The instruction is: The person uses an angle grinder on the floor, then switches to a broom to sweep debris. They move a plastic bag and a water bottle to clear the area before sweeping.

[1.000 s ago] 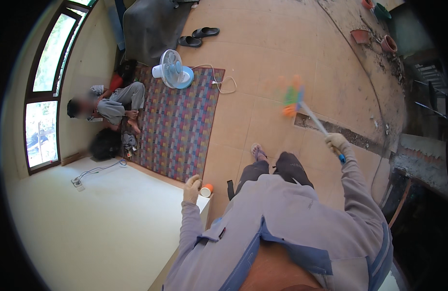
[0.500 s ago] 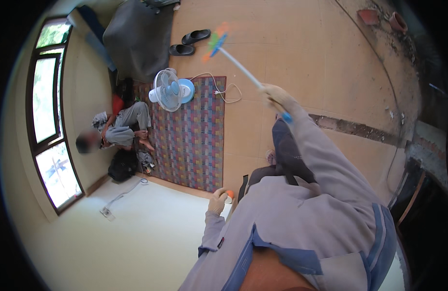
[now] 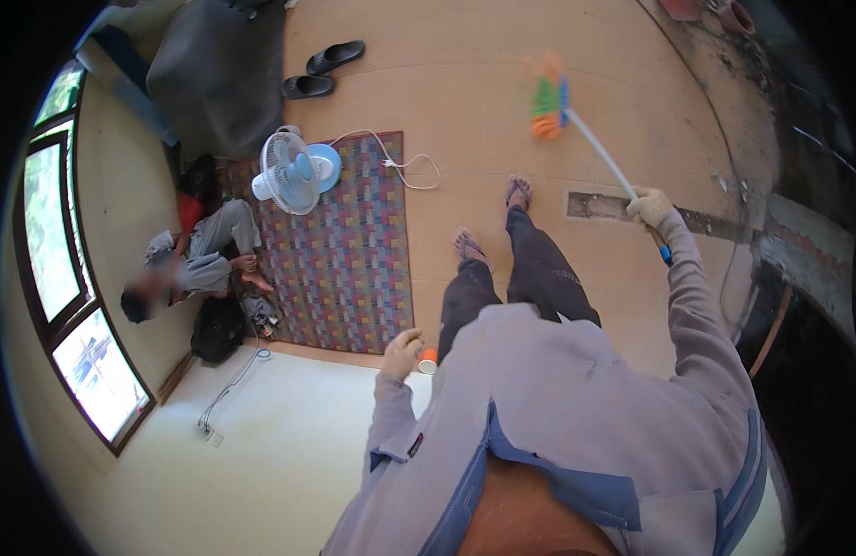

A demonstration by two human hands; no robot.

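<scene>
My right hand [image 3: 650,208], in what looks like a pale glove, is wrapped round the upper part of a long-handled brush [image 3: 598,148]. Its thin light-blue stick points away from me, with a blue grip end showing behind the hand. The orange and green head [image 3: 548,100] is smeared by motion over the tan floor. At my left side my left hand [image 3: 405,354] hangs with loosely bent fingers and nothing visible in them. An orange and white cup-like thing [image 3: 428,361] shows close beside it, apparently apart from the fingers.
A patterned mat [image 3: 340,269] bears a blue and white fan [image 3: 293,173] with a loose cord [image 3: 414,176]. Someone [image 3: 210,250] sits by the left wall near a black bag [image 3: 218,329]. Black slippers [image 3: 335,57] lie beyond. A broken strip [image 3: 604,208] crosses the floor on the right.
My right hand has swung right and drawn nearer, carrying the brush; its head has moved right across the floor. My view has shifted, and both my sandalled feet now show.
</scene>
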